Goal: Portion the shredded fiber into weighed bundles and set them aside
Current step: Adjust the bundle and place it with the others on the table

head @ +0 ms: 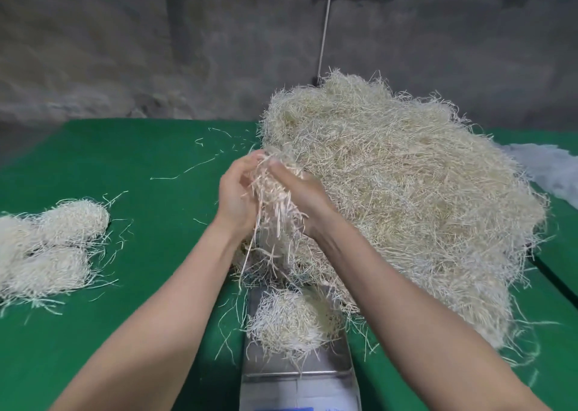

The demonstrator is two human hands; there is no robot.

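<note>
A big heap of pale shredded fiber [406,198] covers the right half of the green table [131,166]. At the heap's left edge, my left hand [234,191] and my right hand [300,191] face each other and both grip one tuft of fiber [273,210], whose strands hang down between my wrists. Below them, a metal scale [297,376] stands at the table's front, with a small bundle of fiber [291,320] lying on its pan. Three rounded fiber bundles [53,248] lie together at the far left.
Loose strands are scattered over the green surface between the bundles and the heap. A white plastic sheet [550,166] lies at the right edge behind the heap. A grey wall with a thin pole [325,26] rises beyond the table.
</note>
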